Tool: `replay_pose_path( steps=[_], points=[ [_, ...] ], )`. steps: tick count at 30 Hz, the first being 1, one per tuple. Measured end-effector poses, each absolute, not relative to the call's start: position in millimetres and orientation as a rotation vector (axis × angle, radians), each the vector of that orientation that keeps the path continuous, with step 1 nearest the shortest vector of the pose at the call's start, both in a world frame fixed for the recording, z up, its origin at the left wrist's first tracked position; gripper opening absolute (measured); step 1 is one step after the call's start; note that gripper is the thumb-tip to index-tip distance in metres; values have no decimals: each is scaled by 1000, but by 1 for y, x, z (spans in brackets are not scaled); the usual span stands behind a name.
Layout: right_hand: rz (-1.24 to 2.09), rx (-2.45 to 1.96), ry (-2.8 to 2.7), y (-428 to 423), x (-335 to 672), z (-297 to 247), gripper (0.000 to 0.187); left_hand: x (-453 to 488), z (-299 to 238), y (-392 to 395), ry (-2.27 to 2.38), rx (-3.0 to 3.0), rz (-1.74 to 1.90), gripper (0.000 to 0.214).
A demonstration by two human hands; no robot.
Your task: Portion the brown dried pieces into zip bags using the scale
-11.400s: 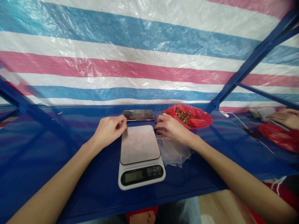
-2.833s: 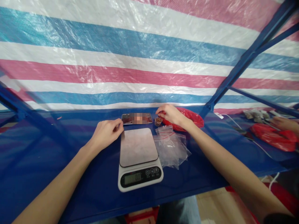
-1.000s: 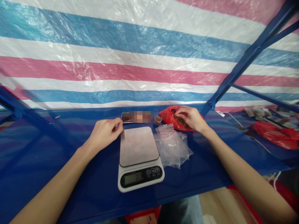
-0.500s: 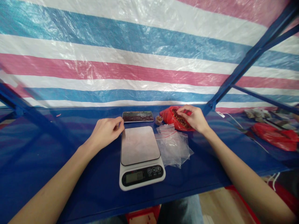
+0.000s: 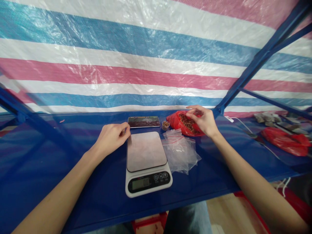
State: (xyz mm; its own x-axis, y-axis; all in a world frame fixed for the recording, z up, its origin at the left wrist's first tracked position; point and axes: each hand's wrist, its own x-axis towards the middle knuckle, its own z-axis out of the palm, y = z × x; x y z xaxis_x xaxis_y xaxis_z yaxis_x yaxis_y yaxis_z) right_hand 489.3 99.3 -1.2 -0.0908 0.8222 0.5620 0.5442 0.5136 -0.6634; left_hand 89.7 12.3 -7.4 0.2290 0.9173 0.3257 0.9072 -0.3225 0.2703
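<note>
A white kitchen scale (image 5: 147,152) lies on the blue table, its display reading what looks like 0.0. My left hand (image 5: 114,136) is closed by the scale's far left corner, fingers curled; whatever they may hold is hidden. Over the red plastic bag (image 5: 174,121) hovers my right hand (image 5: 203,120), thumb and forefinger apart, with nothing visible between them. Small brown pieces (image 5: 187,124) fill the bag's open mouth. A small clear cup (image 5: 165,125) with similar pieces stands left of the bag. Clear zip bags (image 5: 182,154) lie in a pile right of the scale.
A phone (image 5: 143,122) lies behind the scale. Another red bag (image 5: 285,139) and a white cable (image 5: 243,125) are on the right side of the table. Blue metal bars (image 5: 258,65) slope up there, and a striped plastic sheet (image 5: 136,74) hangs behind.
My right hand has lifted slightly from the brown pieces, and its thumb and forefinger have parted. My left hand stays by the scale's corner.
</note>
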Motion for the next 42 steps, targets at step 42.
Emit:
replay_pose_path(
  steps=[42],
  points=[
    [890, -918, -1832, 107, 413, -17, 20, 90, -9, 14, 1856, 2469, 595, 25]
  ],
)
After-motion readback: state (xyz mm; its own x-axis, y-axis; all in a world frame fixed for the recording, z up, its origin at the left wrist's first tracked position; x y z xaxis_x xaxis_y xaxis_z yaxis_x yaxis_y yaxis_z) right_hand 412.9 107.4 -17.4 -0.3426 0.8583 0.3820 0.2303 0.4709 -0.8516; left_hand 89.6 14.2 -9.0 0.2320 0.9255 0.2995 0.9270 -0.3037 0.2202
